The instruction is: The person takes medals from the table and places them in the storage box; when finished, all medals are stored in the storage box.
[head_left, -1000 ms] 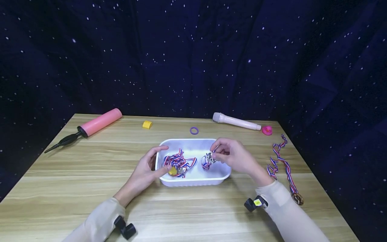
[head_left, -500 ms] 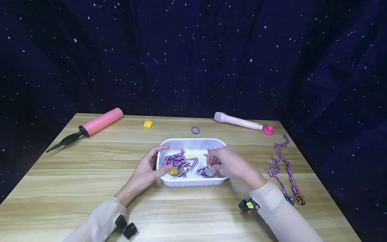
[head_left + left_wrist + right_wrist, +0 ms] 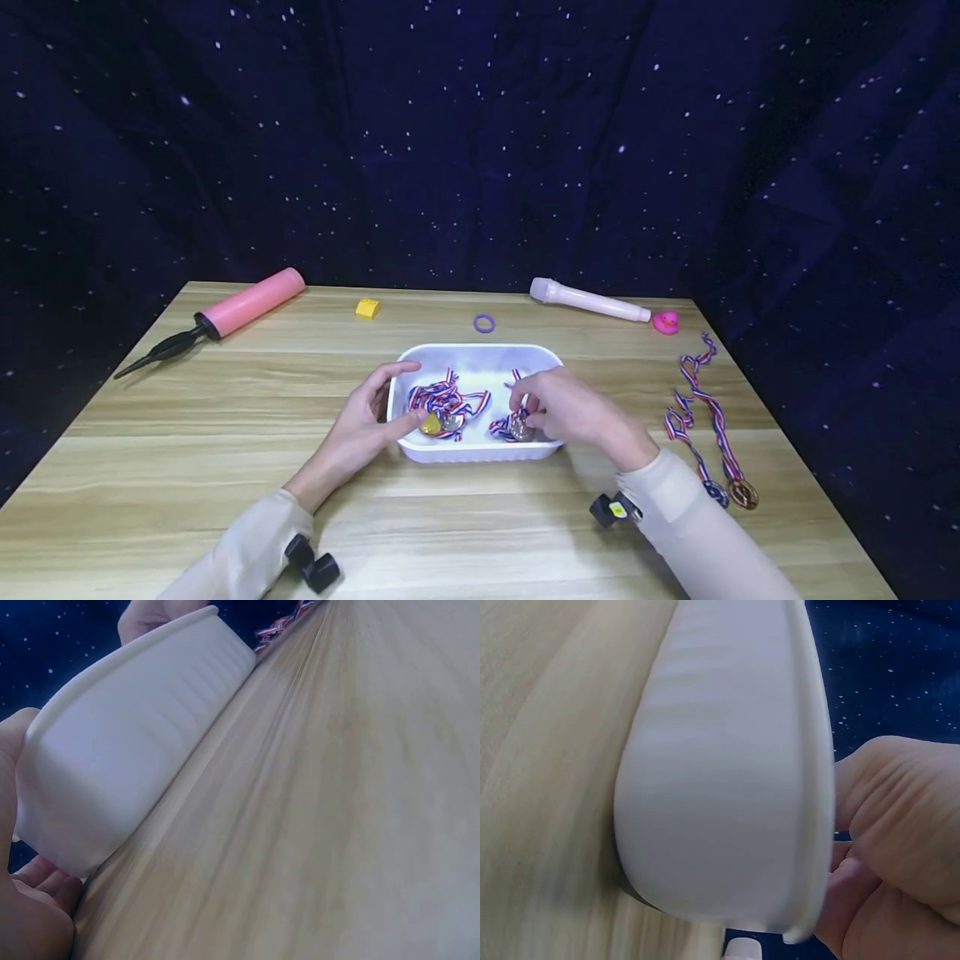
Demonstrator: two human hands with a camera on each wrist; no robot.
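A white plastic tub (image 3: 480,452) stands on the wooden table. My left hand (image 3: 375,412) grips its left end, thumb over the rim and fingers outside the wall. Near that thumb lie a gold medal (image 3: 431,423) and a silver medal (image 3: 453,422) in a heap of red, white and blue ribbon (image 3: 435,393). My right hand (image 3: 566,408) reaches over the tub's right end, fingertips down at another silver medal (image 3: 519,427) with bunched ribbon. Whether the fingertips still pinch this medal I cannot tell. In the right wrist view, the tub wall (image 3: 720,772) hides them.
Right of the tub lie a bronze medal (image 3: 743,494) and a dark-looking medal (image 3: 716,493) with ribbons. Along the back are a pink hand pump (image 3: 255,302), yellow block (image 3: 367,309), purple ring (image 3: 484,323), pale toy microphone (image 3: 592,301) and pink rubber duck (image 3: 665,322).
My right hand has lowered the silver medal into the tub's right part, moving slightly down and left; its fingers have since shifted a little. My left hand stays on the tub.
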